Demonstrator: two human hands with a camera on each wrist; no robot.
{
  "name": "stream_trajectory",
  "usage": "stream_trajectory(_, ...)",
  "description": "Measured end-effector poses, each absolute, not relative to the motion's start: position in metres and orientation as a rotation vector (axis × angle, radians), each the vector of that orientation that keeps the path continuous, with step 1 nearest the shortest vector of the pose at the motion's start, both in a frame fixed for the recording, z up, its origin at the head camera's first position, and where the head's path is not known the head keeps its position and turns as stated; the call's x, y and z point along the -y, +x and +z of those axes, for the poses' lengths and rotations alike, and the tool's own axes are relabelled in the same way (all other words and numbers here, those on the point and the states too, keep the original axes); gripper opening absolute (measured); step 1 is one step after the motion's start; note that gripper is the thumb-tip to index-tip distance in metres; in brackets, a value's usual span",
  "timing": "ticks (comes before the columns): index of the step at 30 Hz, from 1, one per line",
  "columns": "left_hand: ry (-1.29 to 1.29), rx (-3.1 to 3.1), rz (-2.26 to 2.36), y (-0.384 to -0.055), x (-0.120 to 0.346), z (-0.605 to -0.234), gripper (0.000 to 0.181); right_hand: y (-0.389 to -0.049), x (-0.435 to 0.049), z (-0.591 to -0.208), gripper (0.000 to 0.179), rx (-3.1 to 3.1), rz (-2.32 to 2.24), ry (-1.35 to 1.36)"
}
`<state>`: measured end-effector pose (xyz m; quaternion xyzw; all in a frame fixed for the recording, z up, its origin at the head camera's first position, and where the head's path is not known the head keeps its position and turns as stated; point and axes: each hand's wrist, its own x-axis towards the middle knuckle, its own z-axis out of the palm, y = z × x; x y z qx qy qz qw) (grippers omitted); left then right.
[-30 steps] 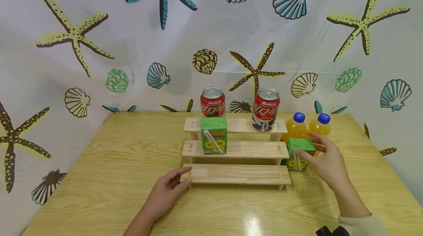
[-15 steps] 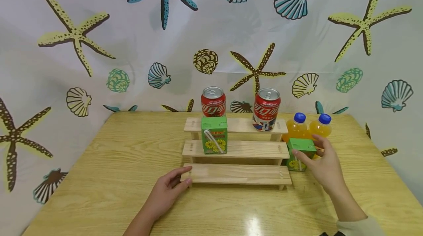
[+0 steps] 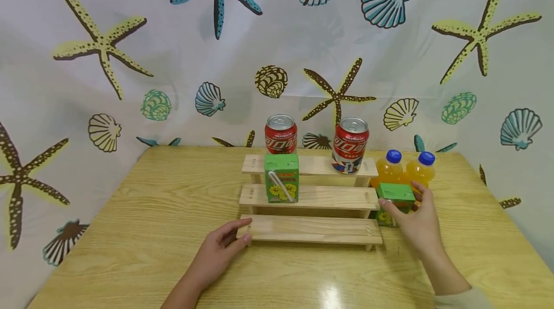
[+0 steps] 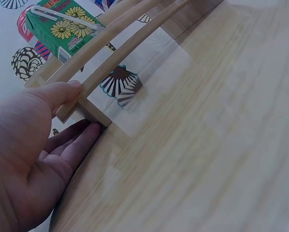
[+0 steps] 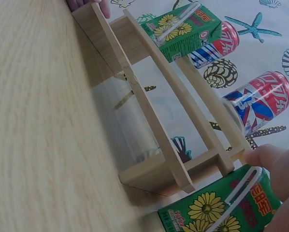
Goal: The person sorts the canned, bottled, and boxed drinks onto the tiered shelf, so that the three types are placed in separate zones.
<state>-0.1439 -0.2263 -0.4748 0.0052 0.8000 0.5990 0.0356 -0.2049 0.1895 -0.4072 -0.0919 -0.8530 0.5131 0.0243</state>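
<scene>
A three-step wooden rack stands on the table. My left hand holds the left end of its lowest step, thumb on the board and fingers against the leg. At the rack's right side my right hand grips a green drink carton with a white straw and yellow flowers, thumb on one side and fingers on the other. A second green carton stands upright on the middle step, towards the left. Two red cola cans, one left and one right, stand on the top step.
Two orange drink bottles with blue caps, one beside the rack and one further right, stand behind the gripped carton. A white cloth printed with starfish and shells hangs behind the wooden table.
My right hand has moved a little left and closed its fingers and thumb around the green carton beside the rack. My left hand stays at the rack's end.
</scene>
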Motion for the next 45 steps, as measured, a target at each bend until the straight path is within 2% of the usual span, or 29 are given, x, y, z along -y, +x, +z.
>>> stream_trajectory(12,0.010,-2.442,1.849,-0.144,0.226,-0.475,0.046,-0.206,-0.186,-0.418,0.112,2.578,1.675,-0.325)
stream_trajectory(45,0.040,-2.449,1.841,-0.141,0.225,-0.472,0.045,-0.204,-0.173,-0.426,0.095,2.370,1.651,-0.510)
